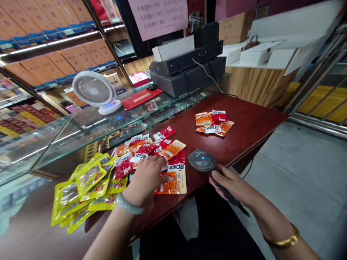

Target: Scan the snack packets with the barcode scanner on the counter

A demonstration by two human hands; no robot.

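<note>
My left hand (149, 177), with a pale bangle at the wrist, lies over a pile of small red and orange snack packets (143, 148). Its thumb and index finger are apart, and the thumb rests on an orange snack packet (176, 182). The other fingertips are hidden among the packets. In my right hand (231, 183) is a dark barcode scanner (202, 160), gripped by its handle, its head above the table's front edge. Yellow snack packets (92, 180) are heaped left of my left hand. Farther back lies a smaller group of red and orange packets (214, 122).
The dark red table (250, 114) adjoins a glass counter (74, 136). On the glass stand a white fan (94, 91), a red folder (141, 99) and black till equipment (188, 68). A metal railing (324, 72) is at the right, and boxed shelves (45, 22) at the left.
</note>
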